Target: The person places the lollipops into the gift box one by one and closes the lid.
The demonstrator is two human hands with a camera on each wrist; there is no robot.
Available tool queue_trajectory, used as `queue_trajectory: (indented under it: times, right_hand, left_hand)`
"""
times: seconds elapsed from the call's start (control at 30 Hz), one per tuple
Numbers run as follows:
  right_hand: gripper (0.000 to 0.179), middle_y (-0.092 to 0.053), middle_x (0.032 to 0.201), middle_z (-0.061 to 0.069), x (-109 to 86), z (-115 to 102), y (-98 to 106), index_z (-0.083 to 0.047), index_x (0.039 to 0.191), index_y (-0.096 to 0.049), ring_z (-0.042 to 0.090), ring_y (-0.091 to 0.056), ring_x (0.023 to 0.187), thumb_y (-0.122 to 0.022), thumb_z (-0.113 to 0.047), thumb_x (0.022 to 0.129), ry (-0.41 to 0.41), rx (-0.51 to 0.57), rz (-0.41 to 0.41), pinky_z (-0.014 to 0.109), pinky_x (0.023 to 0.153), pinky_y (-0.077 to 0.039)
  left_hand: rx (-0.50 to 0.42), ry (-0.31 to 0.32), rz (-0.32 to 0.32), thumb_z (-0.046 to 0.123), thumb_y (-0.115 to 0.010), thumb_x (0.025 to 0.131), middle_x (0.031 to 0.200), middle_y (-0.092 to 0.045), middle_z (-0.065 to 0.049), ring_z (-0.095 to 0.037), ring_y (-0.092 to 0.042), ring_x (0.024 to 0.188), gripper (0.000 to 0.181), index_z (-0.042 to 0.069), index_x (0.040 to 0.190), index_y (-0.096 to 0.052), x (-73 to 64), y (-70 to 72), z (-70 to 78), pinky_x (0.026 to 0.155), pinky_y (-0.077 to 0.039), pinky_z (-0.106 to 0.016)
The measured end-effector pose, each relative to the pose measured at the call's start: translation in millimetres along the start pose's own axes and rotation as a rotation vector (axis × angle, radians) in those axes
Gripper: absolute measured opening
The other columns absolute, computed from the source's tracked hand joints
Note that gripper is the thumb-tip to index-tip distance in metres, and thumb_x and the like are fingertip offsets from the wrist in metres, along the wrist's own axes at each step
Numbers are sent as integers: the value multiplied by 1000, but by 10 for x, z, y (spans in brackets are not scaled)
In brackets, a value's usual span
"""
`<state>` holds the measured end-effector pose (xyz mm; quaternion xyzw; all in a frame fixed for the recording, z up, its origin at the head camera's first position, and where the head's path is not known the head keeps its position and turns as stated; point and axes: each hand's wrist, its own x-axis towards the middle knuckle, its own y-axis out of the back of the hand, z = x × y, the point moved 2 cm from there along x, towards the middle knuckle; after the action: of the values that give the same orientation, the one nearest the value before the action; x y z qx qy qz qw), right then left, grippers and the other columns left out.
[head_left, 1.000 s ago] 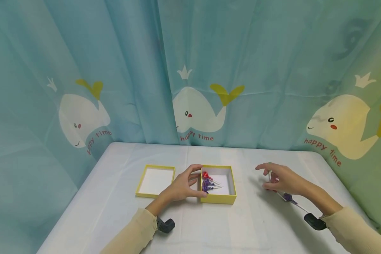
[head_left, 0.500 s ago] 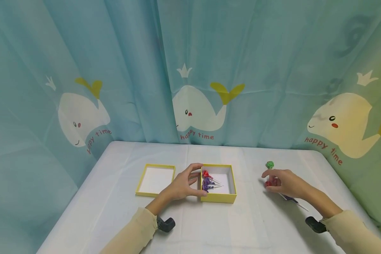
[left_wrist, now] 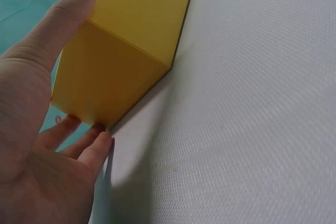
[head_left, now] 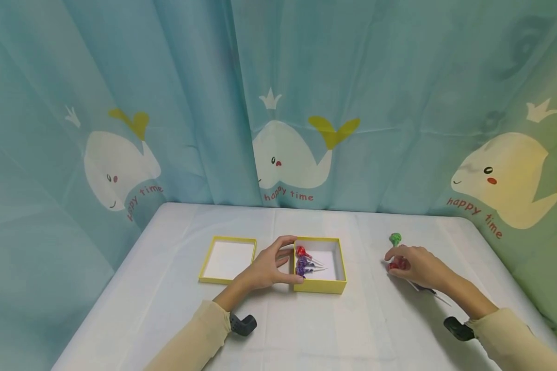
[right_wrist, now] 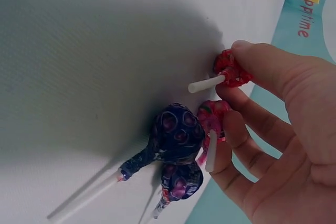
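Lollipops (right_wrist: 177,134) crowd four o'clock, so the right hand (head_left: 420,266), pinching a red lollipop (right_wrist: 227,64), might drag neighbours; the left hand (head_left: 266,268) grips the yellow box (head_left: 320,286) from nine o'clock.

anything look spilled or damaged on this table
Nothing stands out: the yellow box sits upright, the lollipops inside lie together at the left, and the purple lollipops near the right hand look intact.

Red txt (head_left: 289,194) on curtain (head_left: 204,93) reads "happy time" (3x in head view).
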<state>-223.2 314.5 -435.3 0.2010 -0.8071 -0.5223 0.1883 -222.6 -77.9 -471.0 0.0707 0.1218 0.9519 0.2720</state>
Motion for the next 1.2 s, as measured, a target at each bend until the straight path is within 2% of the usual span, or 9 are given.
queue_trajectory:
  times: [0.2, 0.53, 0.8, 1.0, 1.2]
  right_hand:
    - [22, -56, 74, -13, -2, -13, -5, -8, 99, -73, 2, -48, 68, -87, -8, 81, -2, -9, 15, 23, 57, -45]
    - [22, -57, 77, -12, 0, -13, -15, -11, 97, -72, 6, -50, 70, -87, -10, 81, -25, -17, -18, 23, 59, -44]
    - [21, -57, 77, -12, -4, -9, -20, -11, 96, -72, 5, -49, 70, -87, -10, 81, -4, -15, -1, 23, 59, -44]
    - [20, -58, 78, -13, -2, -8, 0, -11, 96, -72, 4, -50, 70, -86, -7, 82, 12, -7, -9, 22, 58, -46]
    - [21, -65, 87, -10, 45, -101, 127, -8, 101, -73, 6, -56, 76, -83, -3, 84, 47, 56, -54, 23, 62, -54]
  left_hand:
    - [5, 28, 7, 21, -93, 77, 163, -33, -7, -27, -43, 146, 97, 18, 156, -36, 9, -1, 3, 116, -41, -33]
    - [17, 21, 9, 23, -93, 77, 163, -33, -10, -28, -43, 145, 98, 18, 156, -36, 15, 2, -10, 116, -42, -35]
    - [12, 24, 10, 23, -94, 77, 164, -33, -10, -29, -42, 146, 98, 18, 156, -36, 13, -2, -22, 116, -42, -34]
    - [3, 25, 14, 24, -94, 77, 163, -33, -10, -29, -42, 146, 98, 19, 156, -36, 5, -7, -34, 116, -42, -34]
    - [9, 14, 8, 25, -94, 77, 163, -33, -11, -29, -42, 146, 98, 19, 156, -36, 11, -1, -31, 116, -42, -33]
